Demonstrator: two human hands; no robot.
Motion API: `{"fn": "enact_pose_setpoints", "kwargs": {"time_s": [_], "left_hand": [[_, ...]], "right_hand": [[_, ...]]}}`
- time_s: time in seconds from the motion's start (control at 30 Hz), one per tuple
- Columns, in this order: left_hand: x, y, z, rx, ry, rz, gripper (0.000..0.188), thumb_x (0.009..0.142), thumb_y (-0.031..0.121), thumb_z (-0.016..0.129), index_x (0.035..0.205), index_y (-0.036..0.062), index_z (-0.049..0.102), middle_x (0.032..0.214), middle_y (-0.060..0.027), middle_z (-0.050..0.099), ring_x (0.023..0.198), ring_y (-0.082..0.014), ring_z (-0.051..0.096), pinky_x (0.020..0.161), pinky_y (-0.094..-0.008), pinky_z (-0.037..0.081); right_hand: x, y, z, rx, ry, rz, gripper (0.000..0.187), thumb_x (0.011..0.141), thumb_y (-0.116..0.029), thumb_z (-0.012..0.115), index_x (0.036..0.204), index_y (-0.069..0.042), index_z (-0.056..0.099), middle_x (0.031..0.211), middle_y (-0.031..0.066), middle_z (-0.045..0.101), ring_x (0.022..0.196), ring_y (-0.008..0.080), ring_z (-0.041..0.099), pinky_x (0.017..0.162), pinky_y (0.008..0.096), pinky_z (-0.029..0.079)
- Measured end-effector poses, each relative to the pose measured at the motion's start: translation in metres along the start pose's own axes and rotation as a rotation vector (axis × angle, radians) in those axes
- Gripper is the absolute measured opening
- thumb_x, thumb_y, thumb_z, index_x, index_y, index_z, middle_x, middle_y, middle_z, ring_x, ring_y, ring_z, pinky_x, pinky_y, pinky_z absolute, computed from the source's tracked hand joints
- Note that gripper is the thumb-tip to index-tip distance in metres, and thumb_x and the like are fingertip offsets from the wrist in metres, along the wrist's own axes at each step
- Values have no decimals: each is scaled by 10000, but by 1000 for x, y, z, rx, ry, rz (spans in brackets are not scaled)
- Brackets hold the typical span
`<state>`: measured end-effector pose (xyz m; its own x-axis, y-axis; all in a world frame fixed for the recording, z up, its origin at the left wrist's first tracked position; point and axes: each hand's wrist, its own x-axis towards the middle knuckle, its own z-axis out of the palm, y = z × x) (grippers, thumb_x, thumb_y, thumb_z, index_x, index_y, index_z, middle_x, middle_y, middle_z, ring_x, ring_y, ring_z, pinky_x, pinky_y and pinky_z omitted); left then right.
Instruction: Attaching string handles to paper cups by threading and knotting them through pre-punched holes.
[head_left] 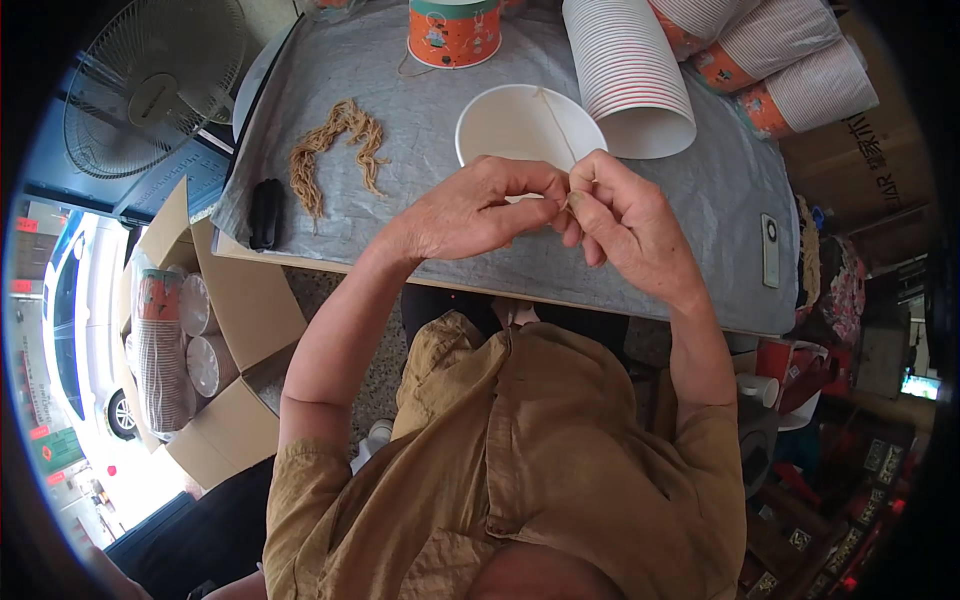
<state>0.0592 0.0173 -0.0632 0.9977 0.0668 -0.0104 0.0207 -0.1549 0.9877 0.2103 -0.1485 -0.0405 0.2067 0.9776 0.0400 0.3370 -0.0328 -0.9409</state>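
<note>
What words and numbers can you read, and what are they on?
Brown box, upper right: large dark print, sideways; I won't copy it.
Fan hub: small writing, too blurred to read.
Red signs, far left: too small to read.
Labels, lower right: too small to read.
White tub, middle: no print shows inside.

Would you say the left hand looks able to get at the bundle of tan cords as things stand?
Probably yes: the tan cords lie left of the left hand, with only grey cover visible between, though that hand appears busy with a thin string alongside the right hand.
</note>
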Motion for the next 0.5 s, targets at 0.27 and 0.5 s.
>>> {"fn": "enact_pose_setpoints", "kwargs": {"time_s": [0.27, 0.5], "left_hand": [[-9, -21, 5, 279, 43, 103, 284, 922, 117, 723, 1186, 45, 645, 1065, -58, 768, 1015, -135, 704, 763, -280, 552], [-20, -28, -4, 222, 42, 65, 231, 949, 92, 711, 1174, 52, 671, 987, -29, 779, 949, -112, 713, 808, -298, 557]], "right_hand": [[0, 3, -13, 46, 22, 16, 120, 1072, -131, 509, 986, -48, 517, 770, 14, 622, 592, 25, 529, 509, 195, 442], [2, 5, -33, 85, -90, -52, 169, 1072, -188, 531, 994, -42, 566, 892, 34, 629, 674, 44, 570, 612, 199, 498]]}}
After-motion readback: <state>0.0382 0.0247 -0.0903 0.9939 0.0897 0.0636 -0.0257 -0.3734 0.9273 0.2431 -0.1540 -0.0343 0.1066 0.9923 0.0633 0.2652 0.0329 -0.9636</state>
